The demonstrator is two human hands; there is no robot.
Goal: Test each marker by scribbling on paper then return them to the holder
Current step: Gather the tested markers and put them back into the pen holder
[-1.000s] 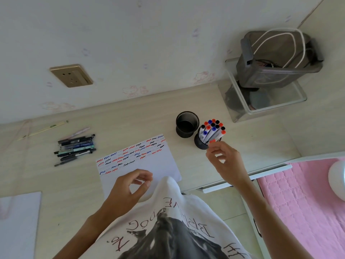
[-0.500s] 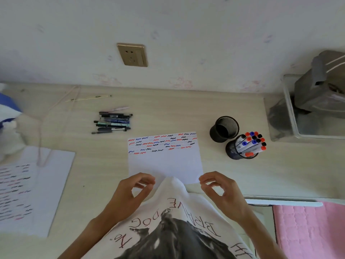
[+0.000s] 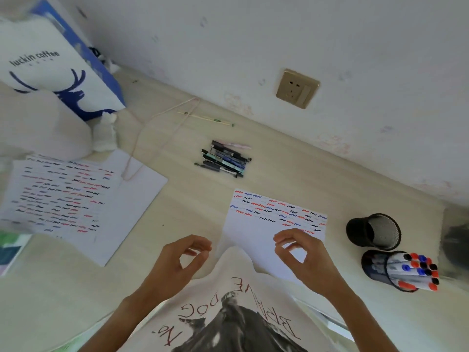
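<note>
Markers (image 3: 411, 269) bundled in holder (image 3: 378, 268), caps tilted away from right hand (image 3: 304, 255) — both hands loosely curled, empty; left hand (image 3: 177, 260) beside paper (image 3: 256, 232).

The person's shirt (image 3: 228, 301) hides the scribbled paper's (image 3: 253, 232) near edge.

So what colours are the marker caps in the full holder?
Red, blue and black caps, head view.

Both hands hover over the bench's near edge holding nothing, fingers loosely curled: the left hand (image 3: 181, 262) above bare bench, the right hand (image 3: 303, 255) above the scribbled paper (image 3: 258, 229). Toward the right edge, the markers (image 3: 413, 271) fill one holder (image 3: 375, 268), just beside an empty mesh cup (image 3: 373, 231).
</note>
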